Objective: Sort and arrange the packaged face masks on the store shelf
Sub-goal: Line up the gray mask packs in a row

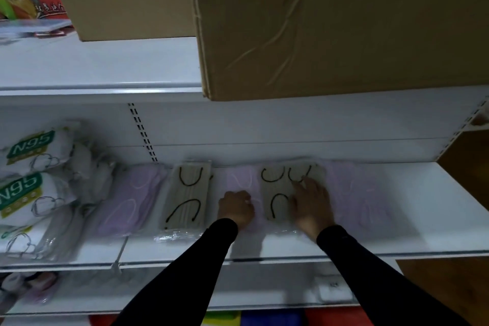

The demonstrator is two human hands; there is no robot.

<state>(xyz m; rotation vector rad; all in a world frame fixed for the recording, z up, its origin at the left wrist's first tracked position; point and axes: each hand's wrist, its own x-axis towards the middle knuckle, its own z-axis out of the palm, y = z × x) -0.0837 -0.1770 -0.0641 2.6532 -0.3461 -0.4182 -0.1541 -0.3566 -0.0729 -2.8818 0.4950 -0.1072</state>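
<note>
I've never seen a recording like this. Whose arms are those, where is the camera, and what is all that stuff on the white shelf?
There is no machine here: the two arms in black sleeves belong to a person, and the single picture comes from a camera worn on their head, looking forward and down.

On the white shelf lie flat packs of face masks. At the far left are white N95 mask packs. Next come a lilac mask pack, a beige mask pack with black ear loops, another lilac pack, a second beige pack and more lilac packs.

The left hand is curled on the middle lilac pack; whether its grip truly holds the pack I cannot tell. The right hand lies with fingers spread on the second beige pack. Cardboard boxes sit on the shelf above.
</note>
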